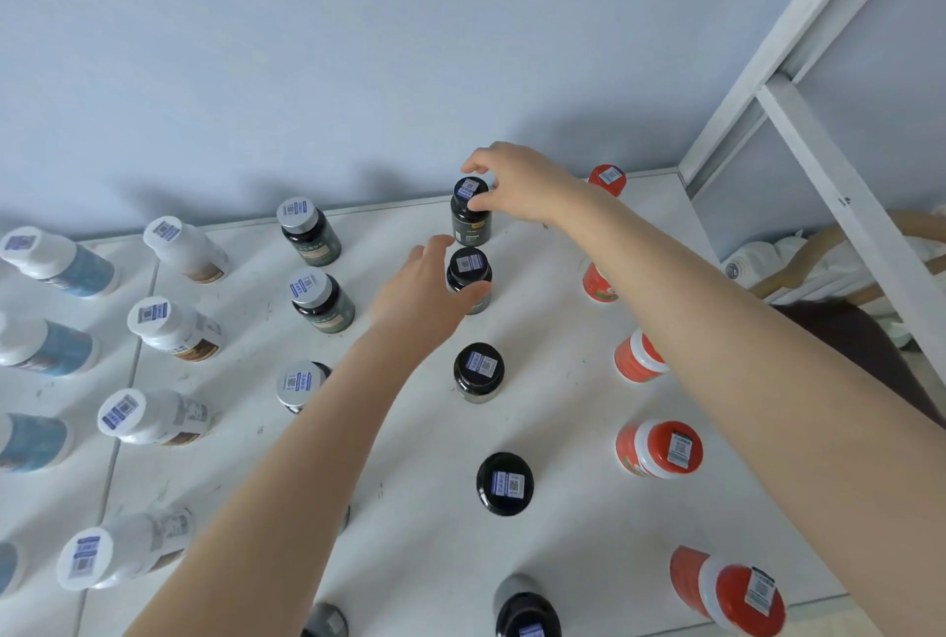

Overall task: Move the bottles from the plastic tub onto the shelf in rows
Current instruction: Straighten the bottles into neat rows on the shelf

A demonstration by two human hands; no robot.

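Head view shows the right hand [517, 186] gripping the top of the rearmost black bottle [470, 224], which stands upright on the white shelf [409, 544] near the wall. The left hand [420, 293] curls around the second black bottle [468, 268] just in front, covering its left side. The left forearm hides part of a silver-capped bottle [296, 383], the right forearm most of a red bottle [598, 287]. One dark bottle [527, 611] is cut off by the bottom edge.
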